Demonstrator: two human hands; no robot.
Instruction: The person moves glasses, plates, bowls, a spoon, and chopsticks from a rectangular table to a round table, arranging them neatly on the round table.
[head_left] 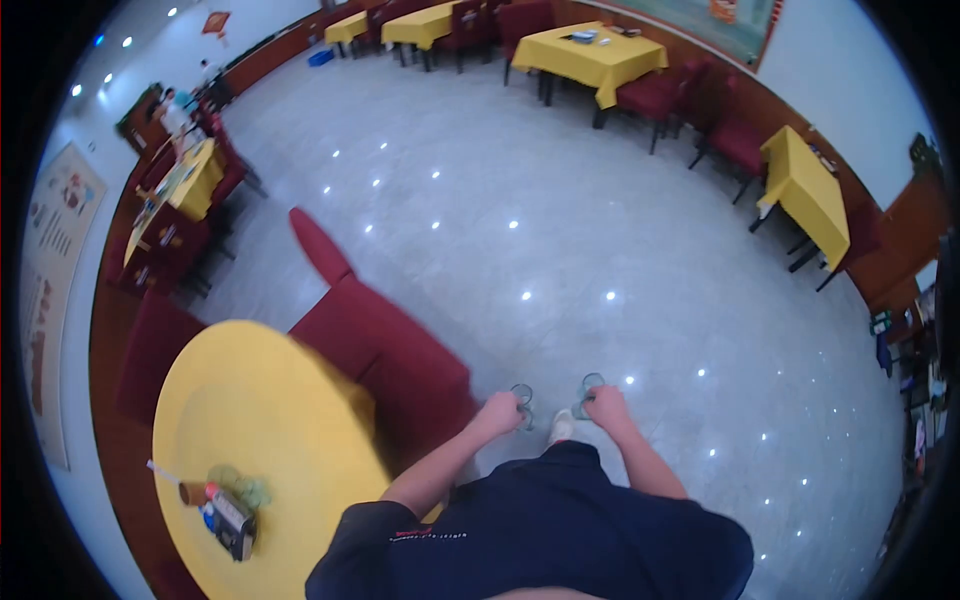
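Note:
My left hand (496, 413) is closed around clear drinking glasses (522, 391), whose round rims show above and below the fingers. Similar greenish glasses (593, 380) are gripped in my right hand (606, 408), also closed. Both hands are held out in front of my body, a short way apart, over the grey tiled floor. Exactly how many glasses each hand has is hard to make out. Close to my left arm is a dark red chair (385, 345), beside a yellow-covered round table (300, 400).
On the round table stand greenish glasses (254, 490), a brown cup (191, 493) and a dark box (235, 525). Yellow-covered tables (600, 60) with red chairs line the walls. A person (180, 122) leans over a table at the far left. A white shoe (562, 428) shows below my hands.

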